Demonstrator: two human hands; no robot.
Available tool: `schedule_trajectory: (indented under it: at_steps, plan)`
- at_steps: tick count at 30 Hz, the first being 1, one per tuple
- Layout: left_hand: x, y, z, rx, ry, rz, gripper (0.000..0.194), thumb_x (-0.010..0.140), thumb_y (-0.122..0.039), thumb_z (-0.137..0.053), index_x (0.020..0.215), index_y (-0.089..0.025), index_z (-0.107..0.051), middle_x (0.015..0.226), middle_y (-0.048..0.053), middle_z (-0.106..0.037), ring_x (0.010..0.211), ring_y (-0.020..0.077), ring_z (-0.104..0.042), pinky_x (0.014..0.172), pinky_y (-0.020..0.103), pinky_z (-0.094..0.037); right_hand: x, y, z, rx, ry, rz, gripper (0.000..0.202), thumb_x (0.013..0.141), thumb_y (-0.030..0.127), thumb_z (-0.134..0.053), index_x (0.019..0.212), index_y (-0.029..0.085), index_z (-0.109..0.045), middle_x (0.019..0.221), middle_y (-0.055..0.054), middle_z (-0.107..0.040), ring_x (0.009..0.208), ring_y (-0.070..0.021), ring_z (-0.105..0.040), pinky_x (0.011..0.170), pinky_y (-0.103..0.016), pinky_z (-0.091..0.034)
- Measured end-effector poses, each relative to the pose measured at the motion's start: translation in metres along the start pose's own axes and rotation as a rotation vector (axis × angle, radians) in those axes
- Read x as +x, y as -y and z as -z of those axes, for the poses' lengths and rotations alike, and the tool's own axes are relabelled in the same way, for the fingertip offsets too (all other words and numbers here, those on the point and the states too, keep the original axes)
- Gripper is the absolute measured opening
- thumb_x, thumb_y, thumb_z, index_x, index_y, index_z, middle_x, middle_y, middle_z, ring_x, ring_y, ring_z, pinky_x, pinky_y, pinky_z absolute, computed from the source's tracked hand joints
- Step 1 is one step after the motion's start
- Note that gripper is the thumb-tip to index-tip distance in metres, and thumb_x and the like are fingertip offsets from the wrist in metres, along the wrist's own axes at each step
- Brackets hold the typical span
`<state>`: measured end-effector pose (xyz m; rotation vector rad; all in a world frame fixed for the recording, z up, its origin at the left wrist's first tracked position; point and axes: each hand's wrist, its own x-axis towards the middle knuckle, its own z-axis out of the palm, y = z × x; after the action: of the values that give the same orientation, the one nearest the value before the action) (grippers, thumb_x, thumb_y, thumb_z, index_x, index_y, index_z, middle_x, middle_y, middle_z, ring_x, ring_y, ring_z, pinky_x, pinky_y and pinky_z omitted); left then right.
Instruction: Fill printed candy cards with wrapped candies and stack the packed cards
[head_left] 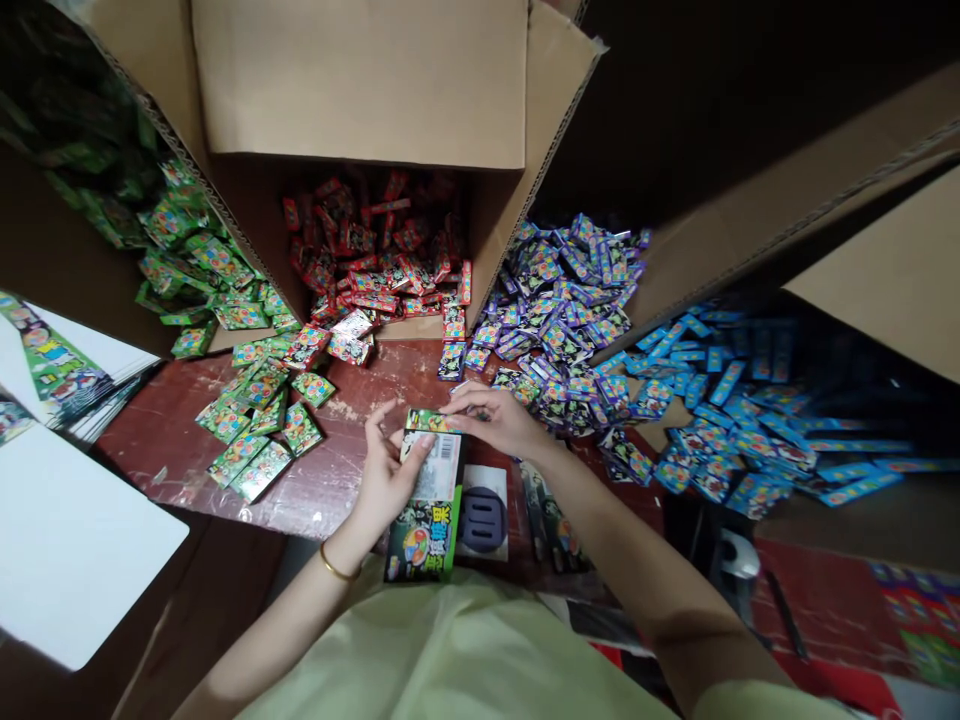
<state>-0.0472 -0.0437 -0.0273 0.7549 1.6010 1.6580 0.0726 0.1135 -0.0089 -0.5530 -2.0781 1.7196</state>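
Note:
My left hand (385,470), with a gold bangle at the wrist, grips a black and green printed candy box (420,535) from its left side. The thumb lies across a white barcode label on the box's face. At the box's far end, my right hand (491,415) has its fingers bent over the top edge. A small green printed piece (426,420) shows there; whether it is a flap or a packet I cannot tell. Beyond my left hand lie loose green candy packets (259,400). Purple packets (562,300) spread out past my right hand.
Cardboard cartons (367,80) stand on their sides along the back of the red table (352,385). Red packets (375,270) fill the middle one, and blue packets (720,400) spill at right. White printed card sheets (75,540) are stacked left. A dark round object (482,520) lies beside the box.

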Motion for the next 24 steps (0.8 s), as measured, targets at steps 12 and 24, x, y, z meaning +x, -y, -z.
schedule_trajectory:
  at_steps: [12, 24]
  plan:
    - [0.000, 0.005, 0.006, 0.064, 0.076, -0.031, 0.026, 0.085, -0.034, -0.063, 0.100, -0.023, -0.045, 0.072, -0.004, -0.053, 0.060, 0.0098, -0.051, 0.054, 0.020, -0.041, -0.038, -0.020, -0.044, 0.234, -0.256, -0.046, 0.019, 0.074, 0.032, -0.075, 0.089, 0.021, -0.072, 0.094, -0.005, -0.069, 0.087, -0.0160, -0.067, 0.080, -0.028, -0.055]
    - [-0.003, 0.007, 0.010, 0.220, 0.017, -0.125, 0.014, 0.086, -0.031, -0.062, 0.093, -0.020, -0.058, 0.091, 0.004, -0.063, 0.089, 0.0163, -0.061, 0.082, 0.029, -0.048, -0.048, -0.022, -0.080, 0.213, -0.570, 0.002, 0.011, 0.083, 0.030, -0.065, 0.086, 0.020, -0.068, 0.100, -0.008, -0.070, 0.097, -0.0191, -0.066, 0.091, -0.036, -0.053]
